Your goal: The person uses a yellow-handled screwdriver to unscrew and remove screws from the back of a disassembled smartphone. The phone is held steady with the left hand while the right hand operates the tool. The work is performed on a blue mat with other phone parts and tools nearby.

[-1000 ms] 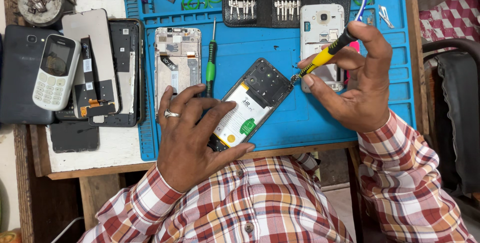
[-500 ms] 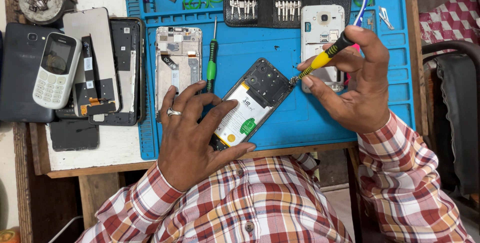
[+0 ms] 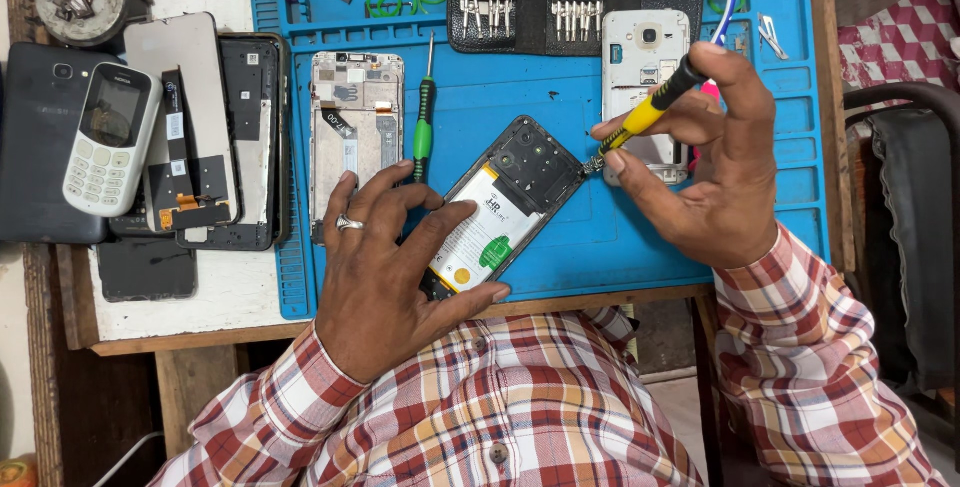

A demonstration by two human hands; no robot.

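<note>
Opened black smartphone (image 3: 505, 212) with white battery, on blue silicone mat (image 3: 600, 247).
Left hand (image 3: 385, 267) fingers spread, pressing phone; right hand (image 3: 715, 162) fingers pinch yellow-black screwdriver (image 3: 650, 112), tip at phone's corner.

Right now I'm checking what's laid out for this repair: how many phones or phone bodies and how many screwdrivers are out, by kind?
Opened black phone with white battery under left hand: 1
White keypad phone: 1
White backless phone body: 1
Silver bare phone frame: 1
Yellow-handled screwdriver in right hand: 1
Green-handled screwdriver: 1
Total: 6
</note>
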